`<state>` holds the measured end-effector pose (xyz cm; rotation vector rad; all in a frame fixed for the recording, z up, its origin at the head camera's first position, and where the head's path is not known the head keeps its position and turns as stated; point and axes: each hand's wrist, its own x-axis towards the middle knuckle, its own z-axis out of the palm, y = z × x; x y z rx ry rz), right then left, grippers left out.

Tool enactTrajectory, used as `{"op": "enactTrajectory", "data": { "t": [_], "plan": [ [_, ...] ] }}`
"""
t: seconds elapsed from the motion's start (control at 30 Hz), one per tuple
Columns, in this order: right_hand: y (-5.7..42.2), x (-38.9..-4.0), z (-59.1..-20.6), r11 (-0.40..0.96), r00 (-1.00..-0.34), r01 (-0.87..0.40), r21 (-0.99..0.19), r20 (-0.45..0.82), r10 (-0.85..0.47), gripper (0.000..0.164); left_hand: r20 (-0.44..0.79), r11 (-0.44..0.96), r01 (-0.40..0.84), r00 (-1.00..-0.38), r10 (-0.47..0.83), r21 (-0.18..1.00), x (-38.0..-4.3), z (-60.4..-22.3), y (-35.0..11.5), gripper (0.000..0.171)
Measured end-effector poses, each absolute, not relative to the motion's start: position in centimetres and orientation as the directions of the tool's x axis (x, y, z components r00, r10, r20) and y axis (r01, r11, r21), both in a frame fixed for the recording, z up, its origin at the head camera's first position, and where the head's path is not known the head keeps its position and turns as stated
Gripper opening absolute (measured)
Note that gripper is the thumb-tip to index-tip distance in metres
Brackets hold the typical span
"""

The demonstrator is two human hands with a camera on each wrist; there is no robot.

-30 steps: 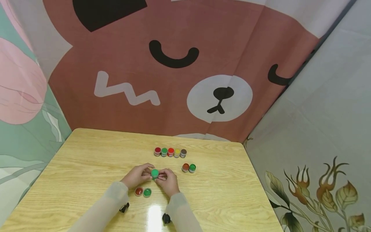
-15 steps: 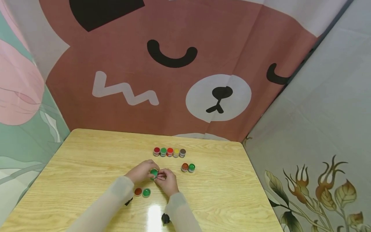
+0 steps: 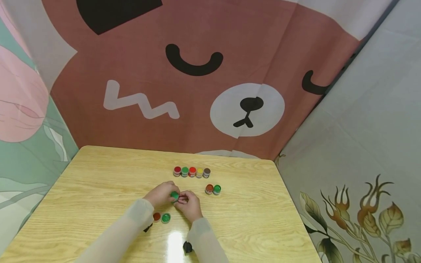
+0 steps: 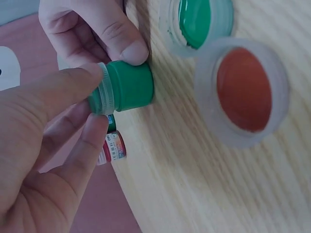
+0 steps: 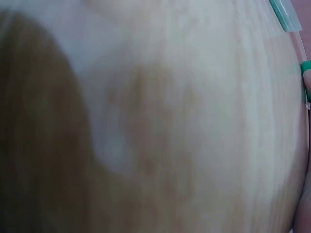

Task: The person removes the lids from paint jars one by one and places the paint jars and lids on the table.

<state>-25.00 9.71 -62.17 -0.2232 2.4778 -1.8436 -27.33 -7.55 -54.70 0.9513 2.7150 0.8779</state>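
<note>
Between my two hands is a small green paint jar. My left hand pinches its ridged translucent lid between thumb and fingers, from the left. My right hand holds the green body, its thumb pressing on the side in the left wrist view. The lid appears to be on the jar; whether it is loose I cannot tell. Below the hands on the table lie a translucent lid with green paint inside and one with red-brown paint. The right wrist view is mostly blurred tabletop, with only a bit of hand at its right edge.
Right of my hands, a red-brown jar and a green jar stand side by side, apparently uncapped. Further back is a row of several capped paint jars. A bear-patterned cloth hangs behind the wooden table.
My left hand has moved slightly right and turned over the jar, its fingers now covering part of the top. The jar has tilted. My right hand stays almost in place.
</note>
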Motion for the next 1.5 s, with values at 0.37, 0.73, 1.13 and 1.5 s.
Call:
{"op": "enactTrajectory", "data": {
  "t": [0.37,0.73,1.13,1.5],
  "plan": [
    [9.6,-25.0,-62.4,0.307,-0.986,-0.133,-0.942,0.093,-0.141,0.026,0.112,0.59,0.507,-0.81,0.576,0.629,-27.4,-55.7,-8.1,0.015],
    [9.8,-24.9,-62.4,0.317,-0.985,-0.13,-0.94,0.087,-0.148,0.027,0.114,0.469,0.372,-0.864,0.491,0.801,-27.3,-57.3,-8.8,0.021],
    [9.5,-24.7,-62.4,0.32,-0.989,-0.106,-0.941,0.068,-0.128,0.027,0.066,0.37,0.216,-0.923,0.378,0.904,-26.5,-58.3,-9.4,0.031],
    [9.2,-24.8,-62.4,0.308,-0.992,-0.084,-0.948,0.052,-0.111,0.027,0.025,0.317,0.108,-0.967,0.255,0.942,-25.8,-58.1,-9.7,0.031]
  ]
}}
